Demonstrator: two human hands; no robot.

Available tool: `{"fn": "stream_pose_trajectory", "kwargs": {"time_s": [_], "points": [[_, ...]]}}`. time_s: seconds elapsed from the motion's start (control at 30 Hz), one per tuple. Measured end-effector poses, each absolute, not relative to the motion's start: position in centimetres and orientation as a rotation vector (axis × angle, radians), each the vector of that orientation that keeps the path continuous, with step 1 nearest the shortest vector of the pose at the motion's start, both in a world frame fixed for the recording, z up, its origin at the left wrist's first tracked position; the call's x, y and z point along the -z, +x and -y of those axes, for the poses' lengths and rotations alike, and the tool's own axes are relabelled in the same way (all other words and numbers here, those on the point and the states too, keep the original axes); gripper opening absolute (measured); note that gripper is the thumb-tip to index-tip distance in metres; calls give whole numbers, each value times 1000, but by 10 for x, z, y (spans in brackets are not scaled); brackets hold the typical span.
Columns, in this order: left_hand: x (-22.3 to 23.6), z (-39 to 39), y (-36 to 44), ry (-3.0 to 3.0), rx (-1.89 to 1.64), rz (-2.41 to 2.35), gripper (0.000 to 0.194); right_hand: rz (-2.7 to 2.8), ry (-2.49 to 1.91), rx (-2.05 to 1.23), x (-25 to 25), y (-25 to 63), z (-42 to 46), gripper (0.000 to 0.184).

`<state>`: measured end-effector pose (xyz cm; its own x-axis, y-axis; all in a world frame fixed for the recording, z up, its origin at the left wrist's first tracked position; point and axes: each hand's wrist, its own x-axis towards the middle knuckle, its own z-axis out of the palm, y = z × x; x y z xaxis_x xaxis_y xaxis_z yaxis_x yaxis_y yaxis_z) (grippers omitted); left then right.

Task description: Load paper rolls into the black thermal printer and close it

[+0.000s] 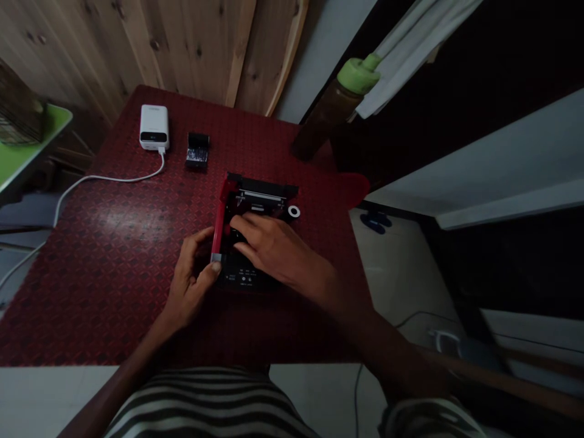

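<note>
A black device with red sides (218, 228), like a small portable printer, lies open on the table, its inside facing up. At its left front corner my left hand (191, 274) grips the red side, thumb on top and fingers along the outer edge. My right hand (269, 243) reaches into the open middle, fingers bent and pressed together; whatever they hold is hidden. Close to the device's right side is a white ring (294, 211) with a dark centre. Printed white symbols mark the black front panel (246, 278). Farther back lies a small black cartridge-like piece (198, 150).
The red patterned table (114, 243) carries a white power bank (154, 126) with a white cable (104, 177) running off the left edge. A brown bottle with a green cap (358, 76) stands at the back right. Wooden boards (182, 48) rise behind.
</note>
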<state>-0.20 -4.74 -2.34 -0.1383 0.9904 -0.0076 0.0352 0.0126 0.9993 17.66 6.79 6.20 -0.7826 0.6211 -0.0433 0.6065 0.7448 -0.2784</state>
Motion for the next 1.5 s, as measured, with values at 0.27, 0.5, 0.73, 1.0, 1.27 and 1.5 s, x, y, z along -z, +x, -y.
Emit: {"fn": "stream_pose_trajectory", "kwargs": {"time_s": [0.27,0.5,0.73,1.0,1.27,1.5], "points": [[23,45,-2,1181,-1328,-1332,55,2849,-903,-193,-57,180,-56,39],[24,46,-3,1177,-1315,-1331,58,2637,-1029,-136,-37,187,-52,34],[16,45,-3,1144,-1287,-1338,57,2393,-1105,-336,-29,195,-48,16],[-1,45,-5,1056,-1218,-1363,50,2300,-1055,-338,-41,194,-33,21],[-14,-31,-8,1355,-1528,-1420,52,2367,-1140,-99,-34,178,-9,35],[-24,-52,-3,1325,-1541,-1384,36,2380,-976,167,-34,180,13,34]]}}
